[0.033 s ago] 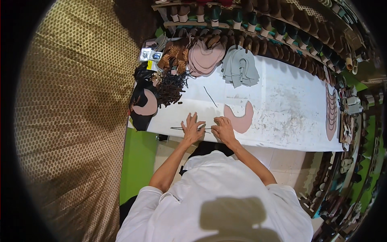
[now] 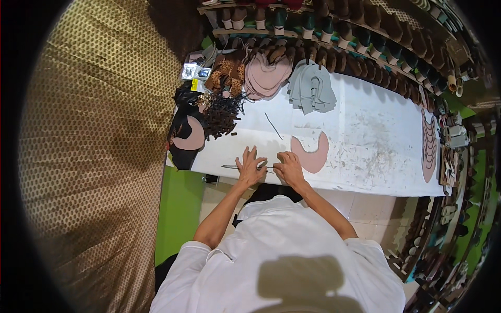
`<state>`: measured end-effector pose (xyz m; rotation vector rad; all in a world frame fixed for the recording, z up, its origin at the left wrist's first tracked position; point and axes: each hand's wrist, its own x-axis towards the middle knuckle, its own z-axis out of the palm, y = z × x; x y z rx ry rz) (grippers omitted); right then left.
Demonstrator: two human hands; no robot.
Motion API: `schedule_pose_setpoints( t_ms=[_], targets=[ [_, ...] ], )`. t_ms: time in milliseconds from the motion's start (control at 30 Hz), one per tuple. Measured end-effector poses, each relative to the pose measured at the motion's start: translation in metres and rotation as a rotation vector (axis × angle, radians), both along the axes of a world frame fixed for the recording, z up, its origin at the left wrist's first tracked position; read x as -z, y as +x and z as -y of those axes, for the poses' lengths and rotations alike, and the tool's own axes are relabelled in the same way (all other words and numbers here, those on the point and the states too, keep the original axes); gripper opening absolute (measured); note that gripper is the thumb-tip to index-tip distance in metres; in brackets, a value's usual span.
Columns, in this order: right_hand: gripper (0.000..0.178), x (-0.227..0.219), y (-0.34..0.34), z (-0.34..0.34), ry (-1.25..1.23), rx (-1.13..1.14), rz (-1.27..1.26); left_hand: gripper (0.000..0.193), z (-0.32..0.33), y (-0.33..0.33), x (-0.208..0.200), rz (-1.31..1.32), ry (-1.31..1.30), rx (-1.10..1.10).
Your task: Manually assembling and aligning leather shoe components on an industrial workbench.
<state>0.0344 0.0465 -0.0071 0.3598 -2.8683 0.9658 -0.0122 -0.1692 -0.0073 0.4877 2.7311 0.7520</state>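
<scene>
Two bare hands rest on a white-covered table (image 2: pixel 365 167), close to its near edge and left of that edge's middle. A narrow dark strip (image 2: pixel 229 166) lies there, running roughly along the edge beneath and between them; whether it is single or doubled cannot be told. The left hand (image 2: pixel 251 167) is laid over it with the fingers fanned apart and the thumb bent toward the forefinger. The right hand (image 2: pixel 288 167) sits just beside, fingers curled in at the strip's right end. It cannot be told whether either hand's fingertips pinch the strip or merely press on it.

Another dark strip (image 2: pixel 273 126) lies slantwise farther in from the near edge, well apart from both hands. Just beyond the right hand's fingers is a flat pink U-shaped piece (image 2: pixel 314 160), its mouth toward the far edge.

Along the left edge sit a heap of short dark strips (image 2: pixel 219 121) and a black bag (image 2: pixel 183 158) with a pink curved piece (image 2: pixel 195 136) on it. Around the far left corner are small clear packets (image 2: pixel 195 72) and leopard-print pieces (image 2: pixel 233 73). Next along the far edge come a pile of pink pieces (image 2: pixel 263 78), a pile of grey pieces (image 2: pixel 313 91) and a row of brown shoes (image 2: pixel 356 65). Overlapping pink pieces (image 2: pixel 429 151) form a column near the right edge.
</scene>
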Motion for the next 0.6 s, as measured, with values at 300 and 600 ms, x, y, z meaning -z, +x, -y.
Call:
schedule_pose_setpoints(
  t_ms=[300, 600],
  targets=[
    [0.013, -0.01, -0.004, 0.005, 0.041, 0.001, -0.042, 0.043, -0.015, -0.014, 0.001, 0.073, 0.044, 0.217],
    [0.011, -0.033, 0.025, -0.069, 0.122, 0.345, -0.075, 0.015, -0.045, -0.047, 0.011, 0.052, 0.041, 0.413]
  ],
)
